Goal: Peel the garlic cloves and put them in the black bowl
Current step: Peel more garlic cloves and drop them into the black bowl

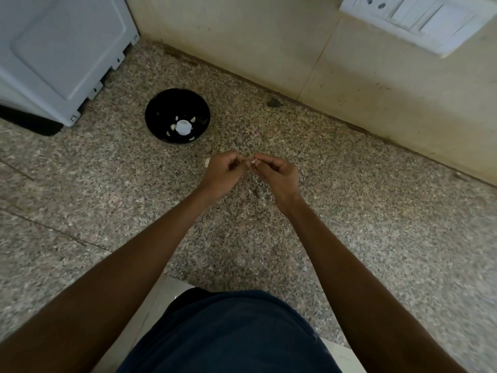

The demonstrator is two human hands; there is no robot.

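Fingertips of both hands pinch one garlic clove (pixel 252 161) over the counter's middle, likely to strip its skin.
Left hand (pixel 224 172) steadies, right hand (pixel 277 173) picks; black bowl (pixel 177 116), holding pale cloves, sits near the counter's back edge, within easy reach.

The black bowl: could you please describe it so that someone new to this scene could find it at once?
Start at the large white appliance in the far left corner of the speckled stone counter. Just to its right, ahead and left of both hands, sits the black bowl. It is the only dark round vessel there, holding pale garlic cloves around a white patch.
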